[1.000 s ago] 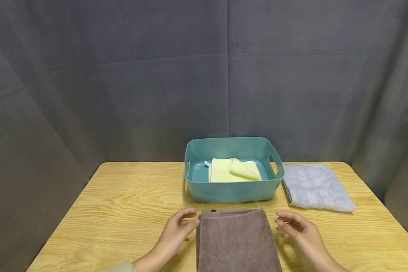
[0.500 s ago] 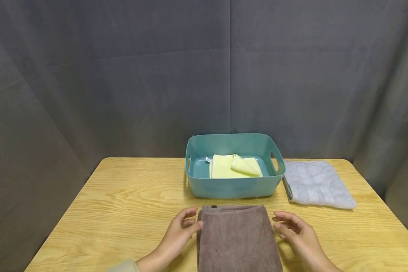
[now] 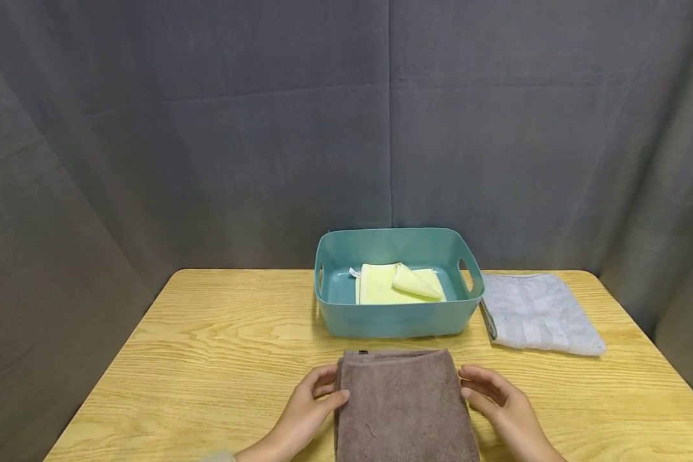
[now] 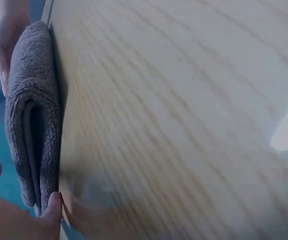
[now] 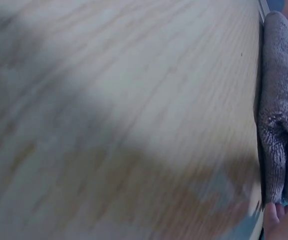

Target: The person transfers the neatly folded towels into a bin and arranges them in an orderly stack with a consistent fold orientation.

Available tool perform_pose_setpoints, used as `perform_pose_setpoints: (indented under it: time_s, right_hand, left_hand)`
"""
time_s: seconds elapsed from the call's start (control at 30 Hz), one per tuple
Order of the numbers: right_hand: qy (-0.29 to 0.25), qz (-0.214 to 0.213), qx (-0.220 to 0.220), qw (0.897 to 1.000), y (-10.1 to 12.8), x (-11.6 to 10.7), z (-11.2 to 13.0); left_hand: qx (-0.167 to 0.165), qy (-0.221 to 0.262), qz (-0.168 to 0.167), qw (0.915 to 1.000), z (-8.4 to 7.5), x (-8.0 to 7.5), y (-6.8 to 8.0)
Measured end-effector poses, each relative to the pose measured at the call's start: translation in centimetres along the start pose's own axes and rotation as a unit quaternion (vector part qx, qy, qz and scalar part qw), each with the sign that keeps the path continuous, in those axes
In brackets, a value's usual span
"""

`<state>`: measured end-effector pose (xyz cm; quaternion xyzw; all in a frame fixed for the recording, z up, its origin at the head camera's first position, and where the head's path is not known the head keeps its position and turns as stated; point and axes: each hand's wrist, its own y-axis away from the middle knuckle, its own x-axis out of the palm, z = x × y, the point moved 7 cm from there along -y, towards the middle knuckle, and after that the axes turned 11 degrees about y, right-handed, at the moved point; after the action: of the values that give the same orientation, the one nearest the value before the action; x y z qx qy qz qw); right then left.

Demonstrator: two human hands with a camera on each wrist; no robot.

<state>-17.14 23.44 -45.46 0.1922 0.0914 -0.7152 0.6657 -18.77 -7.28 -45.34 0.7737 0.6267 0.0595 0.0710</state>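
brown towel [image 3: 401,404]: the near end is cut off by the bottom edge of the head view; in the right wrist view only one folded edge is seen at the right border.
left hand [image 3: 306,410]: the forearm is cut off at the bottom edge; in the left wrist view only a thumb and part of the palm are seen; whether the towel is gripped cannot be told.
right hand [image 3: 499,404]: the wrist is cut off at the bottom; in the right wrist view only a fingertip is seen in the corner.
desk [image 3: 219,346]: the grain is blurred in both wrist views.
yellow cloth [image 3: 397,285]: its near edge is hidden by the bin [image 3: 398,321] wall; the tag's print is too small to be read.
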Motion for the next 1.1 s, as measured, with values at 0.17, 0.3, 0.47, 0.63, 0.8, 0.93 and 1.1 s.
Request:
perform_pose_setpoints:
  time_s: [0.17, 0.3, 0.47, 0.63, 0.8, 0.93, 1.1]
  right_hand:
    - [0.024, 0.013, 0.021, 0.999, 0.1, 0.4, -0.5]
    - [0.025, 0.026, 0.044, 0.998, 0.1, 0.8, -0.9]
    - [0.009, 0.044, 0.073, 0.996, 0.0, 1.4, -1.3]
    - [0.006, 0.057, 0.091, 0.994, 0.0, 2.0, -1.4]
    - [0.021, 0.067, 0.094, 0.993, 0.0, 2.2, -1.5]
    - [0.036, 0.078, 0.093, 0.992, 0.0, 2.3, -1.5]
    - [0.052, 0.088, 0.097, 0.990, -0.1, 2.4, -1.3]
  left_hand:
    - [-0.010, 0.015, 0.010, 0.9998, 0.5, 0.2, 0.1]
    - [-0.026, 0.024, 0.022, 0.9991, 0.9, 0.2, 0.0]
    - [-0.047, 0.018, 0.027, 0.9983, 1.3, 0.1, -0.1]
    - [-0.077, 0.046, 0.049, 0.9947, 1.5, 0.4, 0.1]
    - [-0.092, 0.051, 0.059, 0.9927, 1.6, 1.0, 0.2]
    - [-0.093, 0.039, 0.068, 0.9926, 1.8, 1.4, 0.2]
    - [-0.076, 0.025, 0.076, 0.9939, 1.8, 1.5, 0.1]
